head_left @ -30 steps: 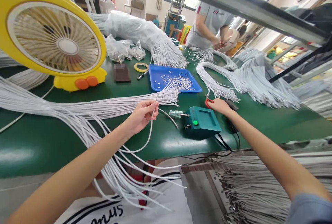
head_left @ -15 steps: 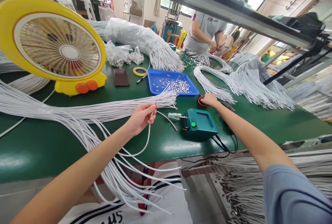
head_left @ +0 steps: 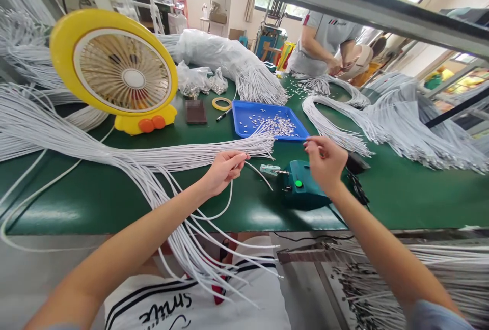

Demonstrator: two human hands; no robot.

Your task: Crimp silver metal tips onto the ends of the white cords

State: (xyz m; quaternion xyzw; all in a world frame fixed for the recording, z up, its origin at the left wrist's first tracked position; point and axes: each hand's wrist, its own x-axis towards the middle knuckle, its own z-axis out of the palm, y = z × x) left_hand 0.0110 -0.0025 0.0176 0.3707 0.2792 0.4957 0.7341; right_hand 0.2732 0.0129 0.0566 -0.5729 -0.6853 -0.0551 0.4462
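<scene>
My left hand (head_left: 223,169) is closed on a single white cord (head_left: 225,207), pinching it near its tip above the green table (head_left: 114,202). A thick bundle of white cords (head_left: 171,154) runs from the left, its ends reaching the blue tray (head_left: 296,129). Above the teal box with a green button (head_left: 301,186) hovers my right hand (head_left: 325,162), thumb and forefinger pinched; what they hold is too small to make out. Small metal pieces (head_left: 277,124) lie in the tray.
A yellow fan (head_left: 114,65) stands at the back left. Behind the tray lie a tape roll (head_left: 221,103), a pen and bagged cords (head_left: 229,62). More cord bundles (head_left: 401,126) cover the right side. Another person (head_left: 328,45) works at the far end. A black cable (head_left: 357,187) lies right of the box.
My right hand has drawn back from the red-handled tool near the tray toward me and now hovers pinched over the teal box. The view has shifted left. My left hand keeps its cord.
</scene>
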